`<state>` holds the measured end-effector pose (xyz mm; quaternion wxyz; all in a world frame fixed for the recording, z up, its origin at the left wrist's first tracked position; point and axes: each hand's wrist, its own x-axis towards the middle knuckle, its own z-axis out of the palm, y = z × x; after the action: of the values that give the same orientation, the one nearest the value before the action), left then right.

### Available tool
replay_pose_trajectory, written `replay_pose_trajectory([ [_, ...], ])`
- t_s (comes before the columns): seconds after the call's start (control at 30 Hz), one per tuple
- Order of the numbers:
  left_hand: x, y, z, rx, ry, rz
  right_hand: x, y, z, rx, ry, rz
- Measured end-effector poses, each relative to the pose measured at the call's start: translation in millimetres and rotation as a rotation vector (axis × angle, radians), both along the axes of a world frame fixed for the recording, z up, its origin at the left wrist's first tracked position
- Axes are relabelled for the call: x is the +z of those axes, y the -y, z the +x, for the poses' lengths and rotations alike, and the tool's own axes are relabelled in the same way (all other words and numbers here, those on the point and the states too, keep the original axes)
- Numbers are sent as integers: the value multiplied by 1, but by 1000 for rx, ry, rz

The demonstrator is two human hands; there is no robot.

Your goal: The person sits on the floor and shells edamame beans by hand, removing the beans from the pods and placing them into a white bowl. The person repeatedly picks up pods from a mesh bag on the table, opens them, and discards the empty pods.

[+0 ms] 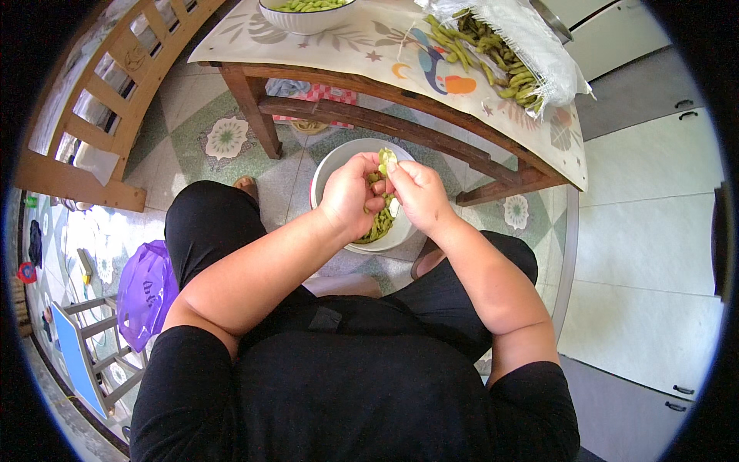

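Over a white bucket (pixel 332 158) on the floor between my legs, both hands come together. A split green bean pod (pixel 386 158) stands between my fingertips, its pale inside showing. My right hand (pixel 421 192) pinches the pod between thumb and fingers. Beside it, my left hand (pixel 350 196) has its fingers curled in and its thumb and index finger at the pod's left edge; whether loose beans lie in its palm cannot be seen. Inside the bucket, partly hidden by my hands, is a heap of green pods or husks (pixel 376 229).
Ahead stands a wooden table (pixel 346 85) with a patterned cover. On it are a white bowl (pixel 304 21) of green beans and a white woven sack (pixel 550 65) spilling whole pods. A purple bag (pixel 146 289) and a blue-topped stool (pixel 77 358) are at left. White cabinets (pixel 639 239) line the right.
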<state>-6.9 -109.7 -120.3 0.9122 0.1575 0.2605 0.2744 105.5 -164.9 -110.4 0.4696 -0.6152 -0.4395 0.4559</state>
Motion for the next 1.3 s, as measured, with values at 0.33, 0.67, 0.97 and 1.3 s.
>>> replay_pose_trajectory([
  [0.33, -4, 2, 3, 22, -28, 56, -11, -2, 9, -32, 204, 17],
  [0.67, -7, -10, -2, -13, 90, -260, -16, -3, 6, -128, 164, 65],
  [0.97, 44, -73, -19, 365, 271, -385, -5, -5, 28, -137, 94, -199],
  [1.3, 162, -179, -3, 698, 143, 220, -3, -5, 33, 63, 38, -147],
])
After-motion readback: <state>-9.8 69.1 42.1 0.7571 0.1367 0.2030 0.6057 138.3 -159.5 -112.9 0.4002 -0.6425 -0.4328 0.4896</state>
